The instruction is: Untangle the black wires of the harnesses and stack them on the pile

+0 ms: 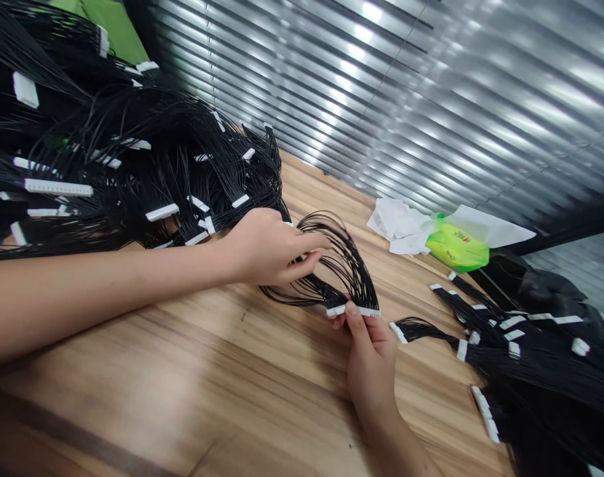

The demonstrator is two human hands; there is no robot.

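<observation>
A wire harness of thin black wires (359, 265) with white connectors loops up between my hands above the table. My right hand (374, 348) is closed on its white connector end (368, 311), thumb on top and fingers beneath. My left hand (276, 248) reaches in from the left, thumb and forefinger closed around some of the harness's black wires. Its other fingers are curled and partly hidden. Just behind my left hand lies a big heap of similar black wire harnesses (182, 159) with many white connectors.
A second pile of black harnesses (530, 358) lies at the right of the wooden table (182, 377). Crumpled white paper (398, 225) and a bright green packet (458, 245) are at the back edge. Metallic slatted blinds (381, 86) rise behind.
</observation>
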